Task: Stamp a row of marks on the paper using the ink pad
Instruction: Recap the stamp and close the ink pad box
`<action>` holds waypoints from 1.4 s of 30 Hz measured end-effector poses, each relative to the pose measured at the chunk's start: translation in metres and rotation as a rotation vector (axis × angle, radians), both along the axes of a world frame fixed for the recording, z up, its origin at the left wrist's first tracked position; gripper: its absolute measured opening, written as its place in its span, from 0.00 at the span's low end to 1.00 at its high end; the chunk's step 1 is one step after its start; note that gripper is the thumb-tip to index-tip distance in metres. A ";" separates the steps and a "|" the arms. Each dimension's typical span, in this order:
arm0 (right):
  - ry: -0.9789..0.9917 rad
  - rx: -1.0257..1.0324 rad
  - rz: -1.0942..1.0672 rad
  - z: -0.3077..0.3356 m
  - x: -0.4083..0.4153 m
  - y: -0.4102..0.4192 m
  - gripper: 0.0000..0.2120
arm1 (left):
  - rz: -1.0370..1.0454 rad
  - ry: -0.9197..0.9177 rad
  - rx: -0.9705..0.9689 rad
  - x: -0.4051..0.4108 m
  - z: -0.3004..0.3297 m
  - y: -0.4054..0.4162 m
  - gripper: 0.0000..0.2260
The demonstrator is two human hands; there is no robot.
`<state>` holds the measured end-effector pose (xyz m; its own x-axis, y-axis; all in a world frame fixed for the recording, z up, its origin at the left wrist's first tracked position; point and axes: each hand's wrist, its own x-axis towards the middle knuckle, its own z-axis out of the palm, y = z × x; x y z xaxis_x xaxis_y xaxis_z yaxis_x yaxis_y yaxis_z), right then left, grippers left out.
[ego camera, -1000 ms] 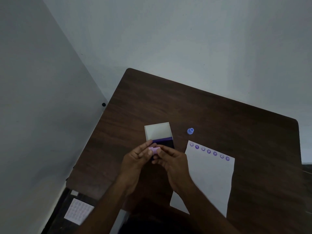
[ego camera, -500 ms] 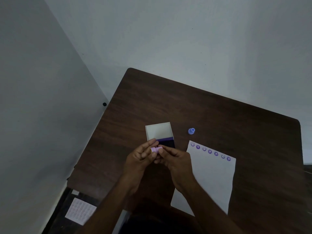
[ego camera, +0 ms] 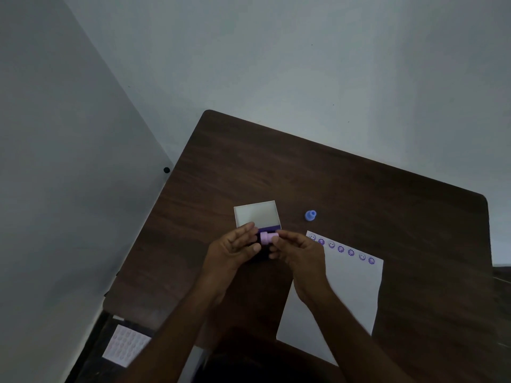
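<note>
A small pink stamp point(ego camera: 267, 238) lies sideways between my two hands, just above the purple ink pad point(ego camera: 269, 229). My left hand point(ego camera: 235, 248) pinches one end of it and my right hand point(ego camera: 297, 251) pinches the other. The ink pad's white lid point(ego camera: 255, 214) stands open behind the pad. To the right lies the white paper point(ego camera: 345, 288), with a row of several purple smiley marks point(ego camera: 341, 248) along its far edge. Most of the pad is hidden by my fingers.
A small blue stamp point(ego camera: 310, 215) stands on the dark wooden table point(ego camera: 304, 175) beyond the paper. The table sits in a corner between grey walls. A white printed sheet point(ego camera: 125, 345) lies on the floor at the lower left.
My hands have drawn slightly apart, so more of the pink stamp shows between the fingertips. The paper, the ink pad and the blue stamp have not moved.
</note>
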<state>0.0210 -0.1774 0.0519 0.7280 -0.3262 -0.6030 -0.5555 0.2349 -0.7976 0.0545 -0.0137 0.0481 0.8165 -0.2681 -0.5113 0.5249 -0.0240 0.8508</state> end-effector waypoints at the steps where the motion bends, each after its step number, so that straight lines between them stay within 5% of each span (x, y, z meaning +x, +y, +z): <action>1: 0.001 -0.048 0.003 0.000 0.003 -0.005 0.09 | 0.002 0.005 0.008 0.003 -0.001 -0.001 0.22; 7: 0.060 -0.363 0.137 -0.007 0.033 -0.038 0.10 | 0.003 0.002 0.133 0.018 -0.007 -0.006 0.15; 15: 0.053 -1.129 0.577 -0.053 0.066 -0.058 0.10 | 0.029 0.043 0.178 0.022 -0.015 -0.002 0.14; 19: 0.102 -1.279 0.647 -0.053 0.074 -0.049 0.12 | 0.068 0.081 0.165 0.022 -0.019 0.001 0.13; 31: 0.157 -1.325 0.646 -0.056 0.087 -0.044 0.13 | 0.135 0.088 0.235 0.031 -0.028 0.000 0.11; 37: 0.008 -1.189 0.511 -0.048 0.085 -0.037 0.12 | 0.189 0.101 0.286 0.038 -0.035 0.006 0.12; 42: -0.050 -0.933 0.674 -0.042 0.087 -0.018 0.14 | 0.241 0.086 0.316 0.046 -0.032 0.010 0.15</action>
<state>0.1077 -0.1957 0.0104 0.9401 -0.1659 -0.2977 -0.3071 -0.7909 -0.5293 0.1004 -0.0041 0.0159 0.7875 0.1067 -0.6070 0.6163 -0.1447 0.7741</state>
